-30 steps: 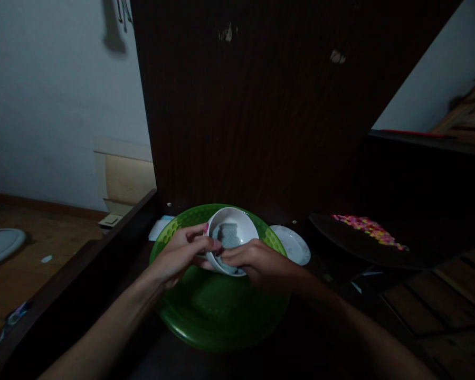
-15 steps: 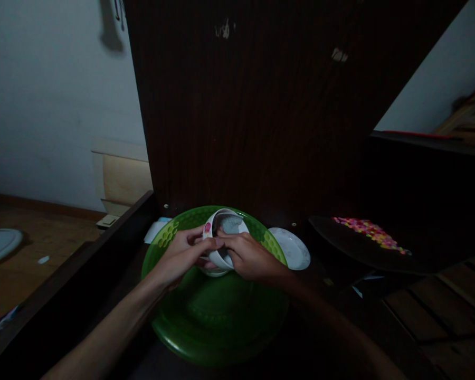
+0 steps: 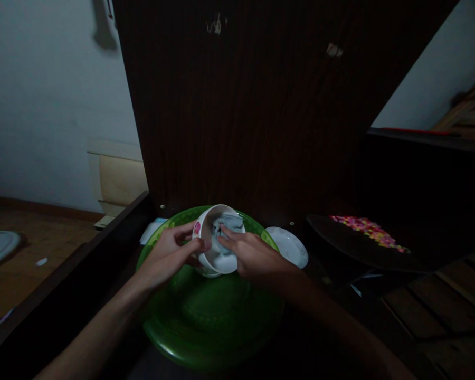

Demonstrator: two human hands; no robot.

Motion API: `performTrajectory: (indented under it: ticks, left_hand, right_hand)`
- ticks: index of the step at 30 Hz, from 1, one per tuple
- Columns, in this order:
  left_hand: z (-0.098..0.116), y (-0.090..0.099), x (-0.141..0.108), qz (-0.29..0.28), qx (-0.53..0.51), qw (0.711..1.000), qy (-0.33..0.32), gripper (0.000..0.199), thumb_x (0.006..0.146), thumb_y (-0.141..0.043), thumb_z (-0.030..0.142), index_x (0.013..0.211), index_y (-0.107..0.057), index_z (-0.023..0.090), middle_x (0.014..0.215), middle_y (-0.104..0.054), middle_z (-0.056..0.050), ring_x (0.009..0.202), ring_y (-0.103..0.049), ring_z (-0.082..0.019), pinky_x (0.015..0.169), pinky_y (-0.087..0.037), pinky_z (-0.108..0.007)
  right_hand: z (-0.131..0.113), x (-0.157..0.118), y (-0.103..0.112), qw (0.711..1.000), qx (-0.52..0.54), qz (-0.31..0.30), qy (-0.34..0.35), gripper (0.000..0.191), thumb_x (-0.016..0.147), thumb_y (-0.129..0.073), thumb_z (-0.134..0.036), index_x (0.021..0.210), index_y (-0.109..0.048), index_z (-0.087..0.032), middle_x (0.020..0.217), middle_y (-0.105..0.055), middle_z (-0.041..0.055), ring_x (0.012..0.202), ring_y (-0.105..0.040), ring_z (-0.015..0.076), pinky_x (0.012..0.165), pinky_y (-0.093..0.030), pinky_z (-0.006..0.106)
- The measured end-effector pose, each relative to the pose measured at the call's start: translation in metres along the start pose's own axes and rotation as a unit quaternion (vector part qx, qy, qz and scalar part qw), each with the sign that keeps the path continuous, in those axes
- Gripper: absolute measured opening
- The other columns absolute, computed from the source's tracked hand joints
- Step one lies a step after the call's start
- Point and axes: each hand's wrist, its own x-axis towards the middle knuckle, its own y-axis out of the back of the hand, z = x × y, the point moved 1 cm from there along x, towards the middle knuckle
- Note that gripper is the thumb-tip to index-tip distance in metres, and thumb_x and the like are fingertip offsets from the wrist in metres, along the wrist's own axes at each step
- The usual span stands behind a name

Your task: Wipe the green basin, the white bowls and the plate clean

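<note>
A white bowl (image 3: 206, 256) with a pink flower on its side is tilted over the green basin (image 3: 206, 338), its mouth facing me and to the right. My left hand (image 3: 174, 250) is closed around the bowl's left side, thumb at the rim. Inside the bowl, my right hand (image 3: 251, 250) presses a greyish cloth (image 3: 231, 221) against the inner wall with its fingers. Part of the cloth is hidden under those fingers. The bowl's foot shows below, above the basin's floor.
A white plate (image 3: 291, 247) lies right of the basin. Further right, a dark curved surface (image 3: 352, 250) carries a strip of colourful small pieces (image 3: 370, 232). A dark upright board (image 3: 253, 116) stands behind, and a dark raised edge (image 3: 71, 279) runs along the left.
The bowl has turned so more of its inside faces me. My right hand has shifted within it, and more of the cloth shows. The whole view has moved slightly.
</note>
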Motion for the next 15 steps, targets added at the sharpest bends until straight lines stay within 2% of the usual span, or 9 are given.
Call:
performTrajectory:
  ticks: [2,5,8,10,13,15]
  left_hand:
    - [0.000,-0.002,0.000,0.006,-0.004,1.000,0.001,0.041,0.066,-0.073,0.028,0.105,-0.075,0.016,0.090,-0.077,-0.005,0.075,-0.069,-0.023,0.059,-0.057,-0.027]
    - [-0.001,-0.005,0.000,0.023,-0.018,1.000,0.009,0.036,0.066,-0.075,0.031,0.099,-0.075,0.016,0.087,-0.075,-0.005,0.072,-0.068,-0.021,0.058,-0.057,-0.027]
    - [-0.004,-0.007,0.000,0.040,-0.054,0.997,0.024,0.030,0.066,-0.077,0.035,0.088,-0.074,0.014,0.077,-0.071,-0.004,0.067,-0.065,-0.018,0.054,-0.056,-0.026]
    - [-0.007,-0.007,0.000,0.047,-0.088,0.995,0.028,0.026,0.064,-0.079,0.034,0.079,-0.072,0.014,0.071,-0.068,-0.003,0.064,-0.063,-0.017,0.051,-0.054,-0.024]
    - [-0.009,-0.009,-0.002,0.050,-0.116,0.991,0.039,0.024,0.061,-0.080,0.030,0.073,-0.069,0.014,0.068,-0.066,-0.002,0.060,-0.062,-0.016,0.049,-0.052,-0.023]
    - [-0.008,-0.010,-0.003,0.049,-0.119,0.991,0.042,0.025,0.060,-0.080,0.030,0.076,-0.070,0.013,0.067,-0.065,-0.001,0.058,-0.061,-0.015,0.048,-0.052,-0.024]
  right_hand:
    - [-0.001,0.007,-0.004,0.998,0.027,0.058,0.002,0.065,0.076,-0.045,0.003,0.140,-0.052,-0.008,0.150,-0.047,0.0206,0.134,-0.051,0.0281,0.109,-0.043,0.046]
    - [-0.008,0.014,-0.004,0.989,0.102,0.098,0.043,0.056,0.080,-0.042,0.002,0.132,-0.058,-0.010,0.142,-0.057,0.0175,0.130,-0.054,0.0243,0.108,-0.043,0.041]
    - [-0.016,0.013,0.003,0.987,0.132,0.047,0.084,0.041,0.080,-0.041,0.002,0.105,-0.069,-0.015,0.112,-0.073,0.0100,0.101,-0.065,0.0195,0.091,-0.047,0.032]
    - [-0.018,0.009,0.010,0.986,0.128,0.001,0.110,0.038,0.079,-0.042,0.003,0.097,-0.069,-0.016,0.096,-0.074,0.0053,0.085,-0.064,0.0164,0.083,-0.045,0.028]
    - [-0.015,0.003,0.023,0.978,0.135,-0.053,0.147,0.044,0.080,-0.042,0.004,0.105,-0.070,-0.019,0.099,-0.074,0.0034,0.085,-0.062,0.0142,0.082,-0.044,0.025]
    - [-0.013,0.000,0.029,0.978,0.123,-0.080,0.146,0.046,0.081,-0.042,0.004,0.106,-0.072,-0.021,0.100,-0.075,0.0028,0.086,-0.063,0.0140,0.083,-0.044,0.025]
